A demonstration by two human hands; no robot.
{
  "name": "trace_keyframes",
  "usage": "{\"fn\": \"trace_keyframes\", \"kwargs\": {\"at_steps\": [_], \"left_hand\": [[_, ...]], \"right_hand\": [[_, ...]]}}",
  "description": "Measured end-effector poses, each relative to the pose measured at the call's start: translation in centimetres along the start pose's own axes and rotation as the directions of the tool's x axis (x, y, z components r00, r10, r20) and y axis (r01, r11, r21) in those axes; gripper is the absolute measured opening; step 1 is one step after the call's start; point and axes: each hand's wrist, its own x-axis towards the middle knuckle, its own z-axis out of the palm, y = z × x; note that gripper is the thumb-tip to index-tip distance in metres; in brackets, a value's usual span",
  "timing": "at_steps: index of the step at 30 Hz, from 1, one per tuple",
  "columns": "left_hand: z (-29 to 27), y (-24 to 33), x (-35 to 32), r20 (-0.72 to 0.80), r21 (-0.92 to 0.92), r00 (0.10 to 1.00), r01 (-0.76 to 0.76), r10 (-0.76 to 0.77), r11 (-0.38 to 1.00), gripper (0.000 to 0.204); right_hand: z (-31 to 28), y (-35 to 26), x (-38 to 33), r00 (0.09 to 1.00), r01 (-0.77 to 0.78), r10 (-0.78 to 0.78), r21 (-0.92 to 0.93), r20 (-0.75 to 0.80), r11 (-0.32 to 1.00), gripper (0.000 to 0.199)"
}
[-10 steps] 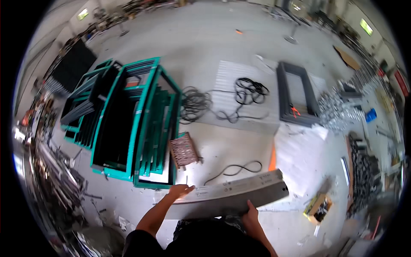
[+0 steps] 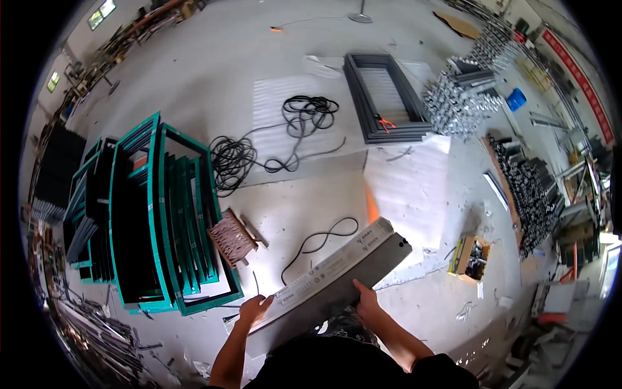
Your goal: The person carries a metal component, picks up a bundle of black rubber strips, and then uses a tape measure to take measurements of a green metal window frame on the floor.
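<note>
In front of my body I carry a long, flat dark grey panel (image 2: 315,299) with a pale printed strip along its far edge. It slants, its right end farther from me than its left. My left hand (image 2: 254,311) grips the far edge near the left end, fingers partly hidden. My right hand (image 2: 366,305) holds the near side right of the middle, thumb on the grey face and the other fingers hidden. Beyond the panel a thin black cable (image 2: 317,249) loops on the floor. A brown slatted piece (image 2: 232,238) lies beyond my left hand.
Green frames (image 2: 159,214) stand stacked at left. Coiled black cable (image 2: 233,162) and pale foam sheeting (image 2: 408,188) cover floor ahead. Grey rectangular frames (image 2: 363,104) lie farther off. An open carton (image 2: 472,258), dark profiles (image 2: 531,194) and silvery parts (image 2: 457,104) are at right.
My view has swung to the right, so the floor items sit farther left. The panel has tilted, its right end farther out; both hands keep their hold.
</note>
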Motion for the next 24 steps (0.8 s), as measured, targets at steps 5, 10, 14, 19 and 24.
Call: {"fn": "trace_keyframes", "kwargs": {"at_steps": [5, 10, 14, 19, 24], "left_hand": [[0.7, 5.2, 2.5, -0.089, 0.037, 0.995, -0.033, 0.036, 0.999, 0.062], [-0.6, 10.2, 6.2, -0.171, 0.097, 0.985, -0.015, 0.032, 0.995, 0.064], [-1.7, 12.5, 9.3, -0.136, 0.114, 0.989, -0.05, 0.066, 0.992, 0.069], [0.4, 12.1, 11.8, -0.087, 0.087, 0.97, -0.219, 0.226, 0.972, 0.069], [7.0, 9.8, 13.1, 0.115, 0.082, 0.969, -0.23, 0.22, 0.97, 0.068]], "right_hand": [[-1.2, -4.8, 3.0, 1.0, 0.013, -0.013, 0.02, -0.007, 1.0, 0.042], [-0.7, -8.6, 5.7, 0.999, 0.025, -0.021, 0.103, -0.035, 0.994, 0.043], [-0.7, -10.5, 7.8, 0.998, 0.043, -0.05, 0.154, 0.046, 0.987, 0.045], [-4.0, -9.5, 10.7, 0.996, -0.004, -0.007, 0.129, 0.087, 0.992, 0.063], [-10.7, -5.4, 12.5, 0.998, -0.051, 0.056, 0.232, -0.013, 0.971, 0.076]]}}
